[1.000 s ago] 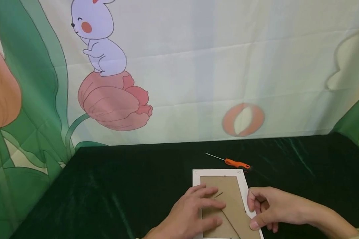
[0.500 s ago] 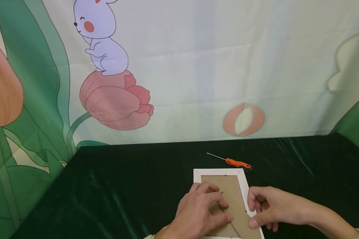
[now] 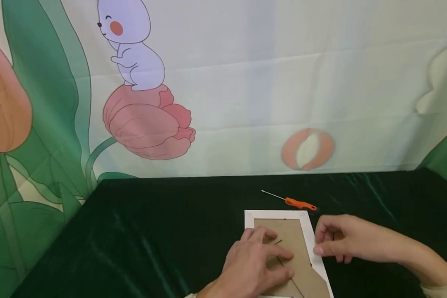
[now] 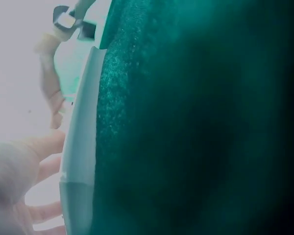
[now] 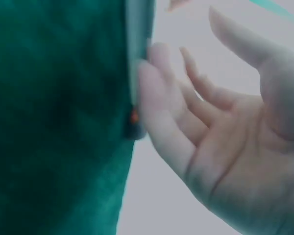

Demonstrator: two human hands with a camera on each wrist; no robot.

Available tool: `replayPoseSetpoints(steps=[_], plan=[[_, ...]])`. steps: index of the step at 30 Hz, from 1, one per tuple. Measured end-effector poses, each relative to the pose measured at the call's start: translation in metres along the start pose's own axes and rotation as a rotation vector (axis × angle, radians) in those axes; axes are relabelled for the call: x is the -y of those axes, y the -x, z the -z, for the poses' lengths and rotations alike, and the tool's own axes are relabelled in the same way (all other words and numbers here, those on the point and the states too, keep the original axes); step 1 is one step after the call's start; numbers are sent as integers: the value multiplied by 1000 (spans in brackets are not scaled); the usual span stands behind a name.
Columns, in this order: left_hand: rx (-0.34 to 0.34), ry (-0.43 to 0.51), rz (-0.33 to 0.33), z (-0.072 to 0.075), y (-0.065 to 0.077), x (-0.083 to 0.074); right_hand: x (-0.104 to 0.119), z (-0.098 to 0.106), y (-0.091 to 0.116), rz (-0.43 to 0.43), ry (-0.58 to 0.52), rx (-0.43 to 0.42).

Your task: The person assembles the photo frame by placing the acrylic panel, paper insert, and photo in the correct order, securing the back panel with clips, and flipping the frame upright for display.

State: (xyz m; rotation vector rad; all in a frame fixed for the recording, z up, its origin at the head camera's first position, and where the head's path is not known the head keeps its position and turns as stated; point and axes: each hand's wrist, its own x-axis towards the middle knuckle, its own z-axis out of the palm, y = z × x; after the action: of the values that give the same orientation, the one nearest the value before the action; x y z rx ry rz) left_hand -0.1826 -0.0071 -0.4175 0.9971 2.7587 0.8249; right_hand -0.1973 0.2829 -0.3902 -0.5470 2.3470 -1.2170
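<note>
A white picture frame (image 3: 309, 234) lies back side up on the dark green cloth, with a brown backing board (image 3: 279, 227) inside its border. A thin dark line (image 3: 297, 285) runs slantwise across the board. My left hand (image 3: 251, 260) rests its fingertips on the board, fingers spread and slightly bent. At the frame's right border is my right hand (image 3: 352, 238), its fingers loosely bent by the edge. The right wrist view shows its fingertips (image 5: 152, 81) right at the frame's side and the thumb (image 5: 235, 36) standing away. In the left wrist view the frame's side (image 4: 81, 147) appears edge-on.
Beyond the frame lies a screwdriver (image 3: 299, 204) with an orange and black handle, its shaft pointing left. Dark green cloth (image 3: 152, 231) covers the table. A printed curtain (image 3: 223, 103) with a rabbit and tulips hangs behind it.
My right hand has let go of the board's right edge and moved away along the frame's side. My left hand has shifted slightly right over the board, its fingers more bent.
</note>
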Motion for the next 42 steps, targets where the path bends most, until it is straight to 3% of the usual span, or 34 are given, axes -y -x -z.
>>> replayPoseSetpoints(steps=[4, 8, 15, 20, 24, 28, 32, 36, 42], plan=[[-6, -8, -4, -2, -1, -1, 5, 28, -10, -22, 122, -249], [6, 27, 12, -5, 2, 1, -9, 41, -27, -38, 167, -369], [-17, 38, -12, -9, 3, 1, -35, 35, -48, -77, 157, -333], [-73, -5, -46, -3, 0, -1, -30, 37, -56, -85, 185, -311], [-90, 17, -28, 2, -1, 0, -24, 34, -64, -61, 230, -316], [-73, 35, -14, 1, -1, 2, -25, 29, -68, -69, 247, -326], [-50, 32, -55, -1, -3, 3, -28, 27, -66, -68, 254, -320], [-46, 105, -129, -2, -6, 9, -27, 28, -66, -52, 278, -329], [-70, 223, -182, -6, -8, 18, -29, 28, -66, -39, 292, -317]])
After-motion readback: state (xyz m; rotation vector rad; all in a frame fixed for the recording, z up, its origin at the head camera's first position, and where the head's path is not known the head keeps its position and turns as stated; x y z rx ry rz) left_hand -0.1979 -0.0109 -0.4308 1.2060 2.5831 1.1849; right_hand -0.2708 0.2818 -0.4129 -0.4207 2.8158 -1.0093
